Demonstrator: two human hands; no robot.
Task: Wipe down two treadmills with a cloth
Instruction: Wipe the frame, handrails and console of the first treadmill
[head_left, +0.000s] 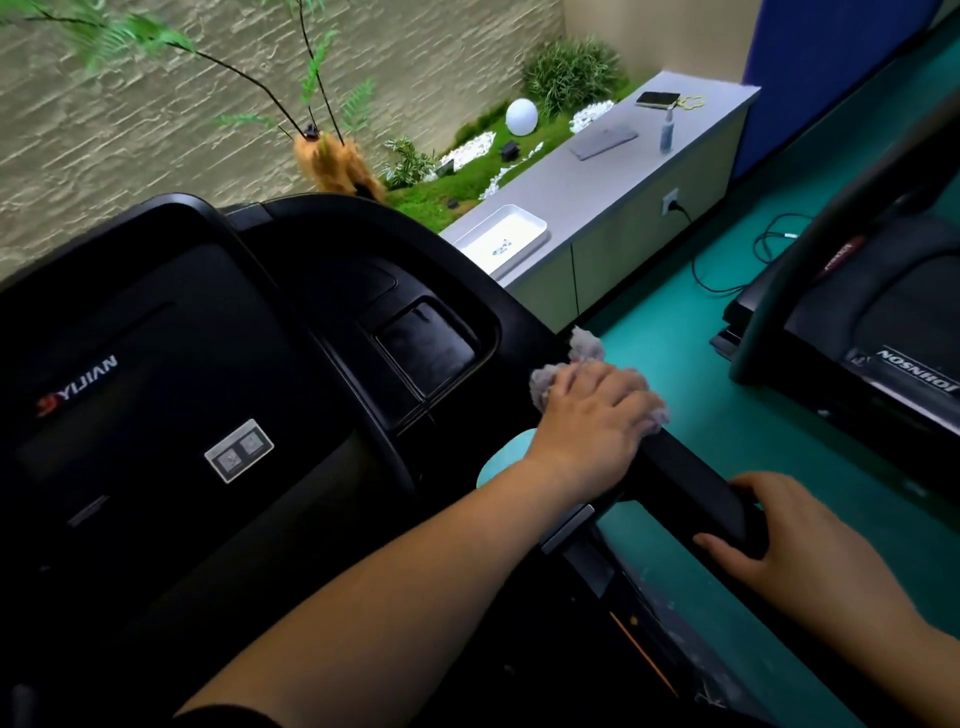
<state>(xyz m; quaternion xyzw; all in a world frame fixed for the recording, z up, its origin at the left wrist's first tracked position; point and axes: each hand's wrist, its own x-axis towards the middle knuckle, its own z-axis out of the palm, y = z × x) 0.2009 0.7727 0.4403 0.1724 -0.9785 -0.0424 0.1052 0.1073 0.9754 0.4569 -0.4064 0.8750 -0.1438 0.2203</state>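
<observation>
Bulging around the left hand (592, 415): crumpled, fuzzy grey cloth (586, 349).

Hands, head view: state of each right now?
Left hand: grips the fluffy grey cloth against the black treadmill handrail.
Right hand: grips the handrail's end.

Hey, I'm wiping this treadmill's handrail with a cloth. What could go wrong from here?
1. The left hand presses the cloth on the handrail, whose end the right hand grips. That covered end may go unwiped.
2. A cable lies loose on the floor near the second treadmill, so you might trip on it when crossing over.
</observation>
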